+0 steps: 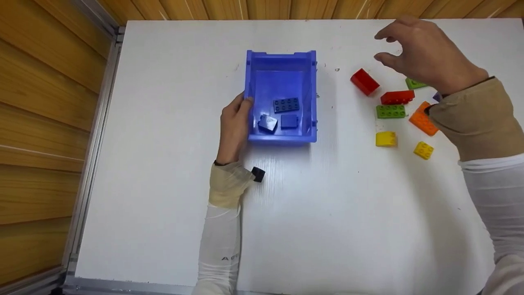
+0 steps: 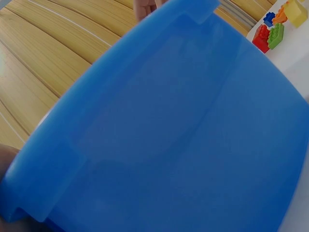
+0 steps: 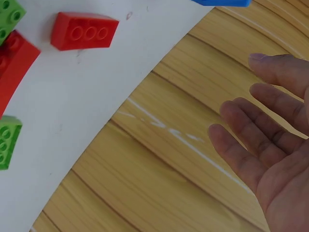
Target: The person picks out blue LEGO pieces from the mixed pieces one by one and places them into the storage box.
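My left hand (image 1: 235, 127) grips the left wall of a blue plastic bin (image 1: 282, 138), thumb over the rim. Inside the bin lie three dark blue toy bricks: a long studded one (image 1: 286, 105), a tilted one (image 1: 267, 123) and a smaller one (image 1: 289, 121). My right hand (image 1: 430, 53) hovers empty over the far right of the table, thumb and fingers apart; the right wrist view shows its bare palm (image 3: 285, 193). Nearest to it are a red brick (image 1: 364, 82), another red brick (image 1: 398, 97) and a green brick (image 1: 415, 84) partly hidden by the hand.
Nearer me on the white table (image 1: 163, 164) lie a green brick (image 1: 391, 111), an orange brick (image 1: 423, 119), and two yellow bricks, one curved (image 1: 385, 139) and one square (image 1: 424, 150). A blue-purple brick (image 1: 437, 96) is mostly hidden by the right wrist. Wood-patterned panels (image 1: 49, 110) border the table.
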{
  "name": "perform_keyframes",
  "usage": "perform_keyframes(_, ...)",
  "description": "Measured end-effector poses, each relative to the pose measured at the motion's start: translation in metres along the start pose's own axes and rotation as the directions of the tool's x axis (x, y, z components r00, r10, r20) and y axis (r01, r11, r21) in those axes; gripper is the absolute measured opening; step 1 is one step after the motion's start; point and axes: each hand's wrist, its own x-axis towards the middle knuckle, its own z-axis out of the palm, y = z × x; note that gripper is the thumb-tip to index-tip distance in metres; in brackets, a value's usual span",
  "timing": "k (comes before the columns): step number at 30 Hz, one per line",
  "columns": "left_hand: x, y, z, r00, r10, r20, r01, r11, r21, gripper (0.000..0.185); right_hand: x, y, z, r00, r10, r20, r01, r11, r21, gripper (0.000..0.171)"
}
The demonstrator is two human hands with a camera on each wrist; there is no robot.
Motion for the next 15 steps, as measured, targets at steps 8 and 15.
perform_keyframes(8,0.001,-0.003,-0.001,1.000,0.018,0.001,-0.018,1.000,0.005,0.047,-0.017,0.029,-0.002,0.996,0.090,-0.008,-0.091,0.996,-0.022,0.043)
perform_keyframes(15,0.000,-0.007,-0.004,1.000,-0.005,0.000,0.006,1.000,0.018,0.047,-0.030,0.053,0.007,0.981,0.193,0.013,-0.193,0.981,0.014,0.044)
